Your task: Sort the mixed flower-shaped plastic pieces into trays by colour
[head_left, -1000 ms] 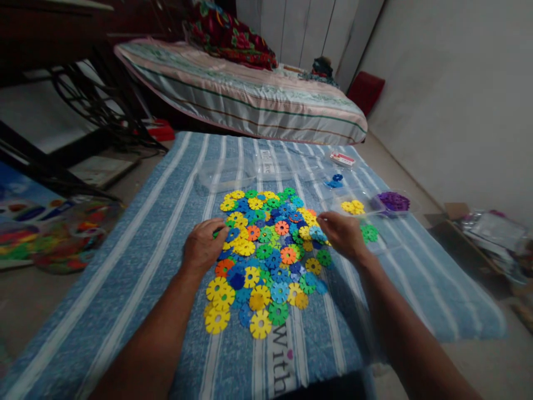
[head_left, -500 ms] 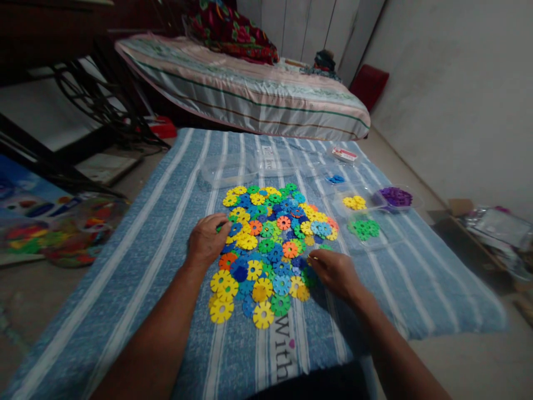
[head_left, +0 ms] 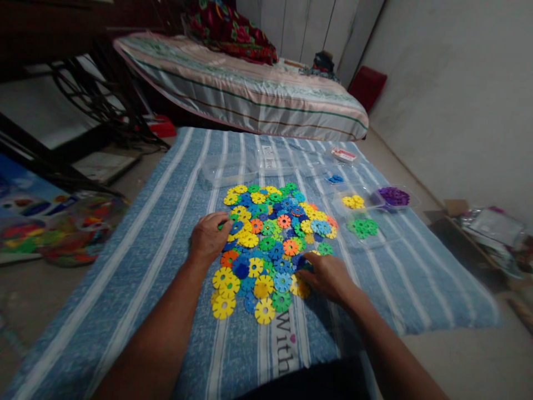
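A wide pile of flat, notched plastic snowflake discs (head_left: 267, 243) in yellow, blue, green and orange covers the middle of the striped cloth. My left hand (head_left: 209, 238) is closed at the pile's left edge, pinching a green disc (head_left: 221, 225) that is mostly hidden by the fingers. Over the right edge of the pile, my right hand (head_left: 328, 273) has thumb and fingers apart around dark blue discs. A green disc (head_left: 325, 248) lies just beyond its knuckles.
Clear tubs at the right contain green discs (head_left: 363, 228), yellow discs (head_left: 353, 201), purple discs (head_left: 393, 196) and blue discs (head_left: 335, 179). Another clear tub (head_left: 229, 171) stands behind the pile. A bed (head_left: 250, 94) is beyond the cloth (head_left: 166, 205); a cardboard box (head_left: 453, 236) is at right.
My right hand has moved slightly toward me and left, its thumb and fingers parting over the blue discs. My left hand keeps its pinch on the green disc.
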A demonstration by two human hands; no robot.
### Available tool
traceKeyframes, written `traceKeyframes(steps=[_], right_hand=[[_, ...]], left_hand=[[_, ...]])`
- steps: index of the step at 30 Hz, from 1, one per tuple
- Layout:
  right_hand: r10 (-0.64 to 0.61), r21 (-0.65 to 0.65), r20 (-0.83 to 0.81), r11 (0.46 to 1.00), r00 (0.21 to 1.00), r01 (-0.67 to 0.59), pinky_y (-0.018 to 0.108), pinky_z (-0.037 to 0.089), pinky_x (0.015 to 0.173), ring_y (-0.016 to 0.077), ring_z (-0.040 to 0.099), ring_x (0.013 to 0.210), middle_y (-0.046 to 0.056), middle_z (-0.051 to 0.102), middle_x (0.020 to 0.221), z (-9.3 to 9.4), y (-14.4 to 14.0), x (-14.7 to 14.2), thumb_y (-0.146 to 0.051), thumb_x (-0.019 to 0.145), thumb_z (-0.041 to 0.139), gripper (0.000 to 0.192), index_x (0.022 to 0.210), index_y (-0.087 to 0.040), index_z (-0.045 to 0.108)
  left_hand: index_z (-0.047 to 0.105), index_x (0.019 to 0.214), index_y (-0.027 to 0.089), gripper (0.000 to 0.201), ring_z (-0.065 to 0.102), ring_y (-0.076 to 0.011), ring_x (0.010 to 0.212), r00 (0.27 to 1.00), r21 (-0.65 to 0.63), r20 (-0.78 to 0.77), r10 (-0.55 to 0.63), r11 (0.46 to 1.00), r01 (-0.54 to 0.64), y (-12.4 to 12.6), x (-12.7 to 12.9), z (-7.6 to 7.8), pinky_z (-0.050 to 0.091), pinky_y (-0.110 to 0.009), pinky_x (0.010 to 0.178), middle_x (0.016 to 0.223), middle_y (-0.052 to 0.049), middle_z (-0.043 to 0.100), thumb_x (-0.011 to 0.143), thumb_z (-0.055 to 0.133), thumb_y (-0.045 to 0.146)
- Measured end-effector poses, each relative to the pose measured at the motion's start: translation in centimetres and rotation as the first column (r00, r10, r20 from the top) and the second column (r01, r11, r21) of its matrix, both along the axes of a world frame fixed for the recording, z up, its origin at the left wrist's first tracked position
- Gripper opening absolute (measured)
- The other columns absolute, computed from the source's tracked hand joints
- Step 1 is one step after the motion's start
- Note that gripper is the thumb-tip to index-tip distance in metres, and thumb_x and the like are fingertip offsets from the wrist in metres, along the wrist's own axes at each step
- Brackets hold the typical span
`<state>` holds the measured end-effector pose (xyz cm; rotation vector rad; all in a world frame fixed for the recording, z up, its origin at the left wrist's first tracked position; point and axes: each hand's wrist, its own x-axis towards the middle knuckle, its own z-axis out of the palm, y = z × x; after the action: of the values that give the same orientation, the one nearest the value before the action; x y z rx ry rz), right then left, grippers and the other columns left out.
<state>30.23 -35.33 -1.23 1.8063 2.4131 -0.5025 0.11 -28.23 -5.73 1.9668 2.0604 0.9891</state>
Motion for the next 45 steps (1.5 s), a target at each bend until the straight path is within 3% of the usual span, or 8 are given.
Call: traceKeyframes(steps=[9,19,24,27,30,33,39,45], right_hand=[[-0.146,-0.073,-0.364,0.989,0.920,0.128,0.022,0.032,0.055,0.0154,0.058,0.064,-0.001,0.063,0.070,-1.6,0.7,0.8,-0.024,0.077,0.067,0.017,0.094,-0.020,0.068],[-0.263,-0.307,-0.810,0.952,0.524,0.003,0.019,0.027,0.041,0.0081,0.038,0.044,-0.007,0.043,0.051,-1.4,0.3,1.0,-0.039,0.076,0.064,0.023,0.068,-0.019,0.056],[-0.195,-0.257,-0.805,0.966,0.561,-0.033,0.019,0.029,0.041,0.0091,0.041,0.043,-0.006,0.046,0.050,0.3,2.0,1.0,-0.041,0.077,0.063,0.025,0.068,-0.018,0.058],[-0.067,0.035,-0.772,0.989,0.632,0.147,0.021,0.031,0.044,0.0100,0.043,0.045,-0.004,0.048,0.051,2.3,5.7,2.3,-0.044,0.079,0.060,0.028,0.070,-0.018,0.062],[-0.010,0.397,-0.777,0.768,0.629,0.503,0.023,0.037,0.050,0.0118,0.048,0.047,-0.005,0.049,0.052,4.3,9.8,4.2,-0.049,0.078,0.061,0.034,0.084,-0.016,0.066],[0.002,0.447,-0.819,0.629,0.574,0.636,0.025,0.043,0.053,0.0141,0.054,0.049,-0.005,0.052,0.053,4.8,11.8,5.5,-0.052,0.077,0.062,0.041,0.097,-0.015,0.065],[-0.081,0.301,-0.804,0.799,0.588,0.522,0.025,0.043,0.052,0.0140,0.054,0.048,-0.001,0.056,0.054,0.7,7.8,5.1,-0.049,0.081,0.058,0.035,0.081,-0.016,0.067],[-0.085,0.221,-0.664,0.927,0.743,0.304,0.023,0.034,0.051,0.0122,0.046,0.049,-0.002,0.052,0.055,-2.3,3.0,4.4,-0.045,0.084,0.051,0.031,0.079,-0.018,0.067]], left_hand=[[0.069,0.084,0.020,0.028,0.064,-0.0232,0.107,1.000,0.011,-0.004,-0.020,1.000,0.020,0.0,-0.1,-0.3,0.047,-0.036,0.100,0.108,-0.008,0.073,0.081,0.048,0.038],[0.070,0.081,0.022,0.027,0.065,-0.0233,0.104,0.999,0.025,0.005,-0.037,0.999,0.037,0.0,-0.1,0.0,0.048,-0.036,0.098,0.104,-0.007,0.074,0.080,0.047,0.037],[0.071,0.082,0.023,0.027,0.066,-0.0234,0.103,0.999,0.049,0.014,-0.029,0.998,0.029,0.2,-0.5,-0.3,0.049,-0.036,0.098,0.103,-0.006,0.074,0.078,0.049,0.038],[0.071,0.082,0.024,0.026,0.066,-0.0239,0.102,1.000,0.066,0.004,-0.031,0.997,0.030,0.3,-0.8,-0.4,0.050,-0.037,0.097,0.104,-0.006,0.074,0.077,0.050,0.038],[0.071,0.082,0.024,0.026,0.066,-0.0240,0.102,0.999,0.068,-0.001,-0.037,0.997,0.037,0.2,-0.9,-0.3,0.050,-0.036,0.097,0.103,-0.006,0.074,0.077,0.050,0.038],[0.070,0.082,0.023,0.028,0.066,-0.0241,0.102,0.999,0.067,-0.002,-0.044,0.997,0.044,0.1,-0.9,-0.4,0.050,-0.037,0.096,0.103,-0.007,0.074,0.079,0.048,0.039],[0.070,0.082,0.022,0.028,0.066,-0.0247,0.103,0.999,0.072,0.004,-0.040,0.997,0.039,0.1,-0.7,-0.5,0.050,-0.038,0.097,0.104,-0.008,0.074,0.079,0.047,0.039],[0.070,0.082,0.021,0.028,0.066,-0.0246,0.104,0.999,0.039,0.005,-0.039,0.998,0.039,0.1,-0.3,-0.1,0.049,-0.037,0.098,0.104,-0.008,0.074,0.079,0.047,0.038]])
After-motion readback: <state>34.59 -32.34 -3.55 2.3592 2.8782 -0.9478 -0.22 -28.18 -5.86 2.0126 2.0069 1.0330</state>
